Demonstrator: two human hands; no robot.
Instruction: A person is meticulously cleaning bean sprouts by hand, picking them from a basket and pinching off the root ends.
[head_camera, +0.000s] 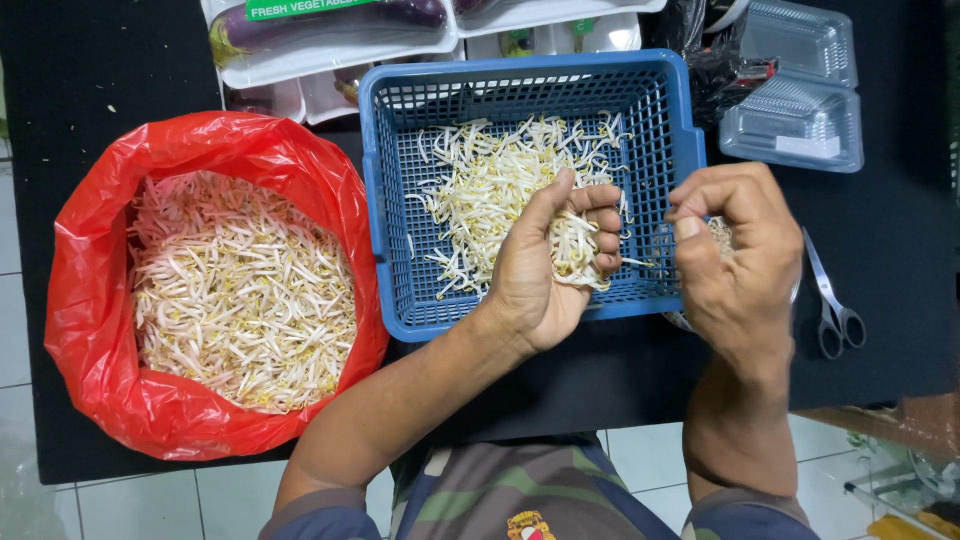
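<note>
From the head camera, looking straight down onto a black worktop (620, 385), the person's left hand (545, 265) is cupped palm up over a blue plastic basket (385, 200), its grip closed loosely around a bunch of bean sprouts (578, 245) that pokes out between the fingers. The right hand (735, 255) hangs just beside the basket's right edge, curled into a loose fist with thumb pressed to forefinger; something pale shows inside it, though I cannot tell what. More loose sprouts lie scattered across the basket floor. To the left, touching the basket, sits a red plastic bag (95, 300) opened wide and full of sprouts. Scissors (832, 300) lie to the right of the right hand, clear plastic containers (800, 95) above them, and white trays with aubergines (330, 30) beyond the basket.
</note>
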